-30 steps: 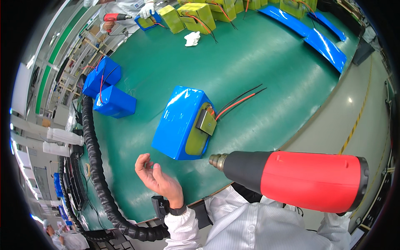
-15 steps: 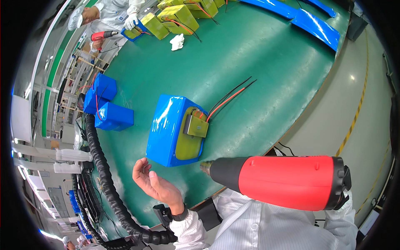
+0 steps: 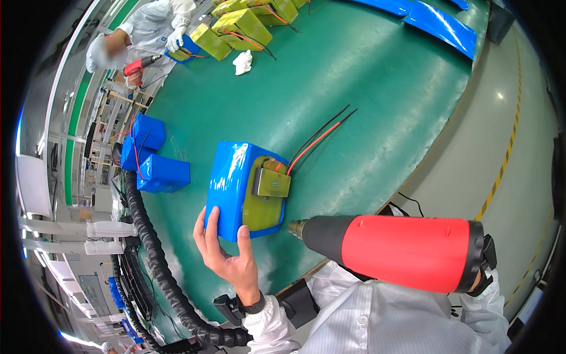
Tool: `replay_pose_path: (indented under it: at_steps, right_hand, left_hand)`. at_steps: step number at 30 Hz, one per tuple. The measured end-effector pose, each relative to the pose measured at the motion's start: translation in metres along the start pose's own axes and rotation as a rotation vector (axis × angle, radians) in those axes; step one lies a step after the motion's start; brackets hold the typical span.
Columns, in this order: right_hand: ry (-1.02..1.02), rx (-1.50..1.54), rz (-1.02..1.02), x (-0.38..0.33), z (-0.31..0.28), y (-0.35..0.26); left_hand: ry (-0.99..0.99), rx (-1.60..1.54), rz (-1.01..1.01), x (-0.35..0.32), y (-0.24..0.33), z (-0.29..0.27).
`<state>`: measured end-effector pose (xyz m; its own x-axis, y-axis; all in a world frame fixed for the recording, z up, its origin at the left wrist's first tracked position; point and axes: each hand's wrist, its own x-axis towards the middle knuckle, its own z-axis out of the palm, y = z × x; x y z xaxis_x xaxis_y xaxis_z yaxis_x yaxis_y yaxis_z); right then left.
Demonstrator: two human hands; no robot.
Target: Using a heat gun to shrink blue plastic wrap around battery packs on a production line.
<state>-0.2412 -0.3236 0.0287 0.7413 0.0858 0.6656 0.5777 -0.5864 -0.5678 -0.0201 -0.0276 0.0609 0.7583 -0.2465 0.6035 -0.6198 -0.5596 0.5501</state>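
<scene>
A battery pack [image 3: 227, 189] in blue shrink film lies on the green table in front of me. Its right side shows a yellow-green face with a small box-shaped part [image 3: 272, 182] and red and black leads [image 3: 321, 140]. My left hand [image 3: 229, 259] is at the pack's near end, fingers and thumb spread, fingertips against or just over the film; firm contact is unclear. A red heat gun [image 3: 407, 253] with a black front is in my right hand [image 3: 476, 281], which is mostly hidden behind it. The gun's metal nozzle [image 3: 296, 229] points left, close to the pack's near right corner.
Blue-wrapped packs [image 3: 164, 173] stand at the left beside a black corrugated hose [image 3: 147, 242]. Yellow-green packs [image 3: 243, 28] and crumpled white material [image 3: 242, 62] lie at the back. A co-worker [image 3: 154, 26] there holds another heat gun [image 3: 140, 65]. Blue film [image 3: 442, 26] lies far right.
My left hand has moved up to the pack's near end, and its curled fingers have spread. The heat gun stays near the pack's right corner. The whole view has shifted slightly.
</scene>
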Motion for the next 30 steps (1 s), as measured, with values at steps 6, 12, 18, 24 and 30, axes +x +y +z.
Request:
replay_pose_path:
  at_steps: [6,12,18,24,30]
  right_hand:
    - [-0.036,0.062,0.125,-0.007,-0.009,-0.007]
    - [-0.115,0.044,0.243,-0.004,-0.009,-0.009]
    - [-0.150,0.067,0.292,0.013,0.001,-0.007]
    - [-0.139,0.067,0.324,0.013,0.000,-0.008]
    - [-0.061,0.003,0.393,0.007,-0.007,-0.008]
  left_hand:
    - [-0.001,0.015,-0.049,0.008,0.002,-0.005]
    - [0.095,-0.342,-0.292,0.026,-0.039,-0.011]
    - [0.067,-0.576,-0.393,0.030,-0.057,-0.016]
    - [0.040,-0.537,-0.383,0.030,-0.059,-0.018]
    - [0.085,-0.523,-0.377,0.030,-0.056,-0.015]
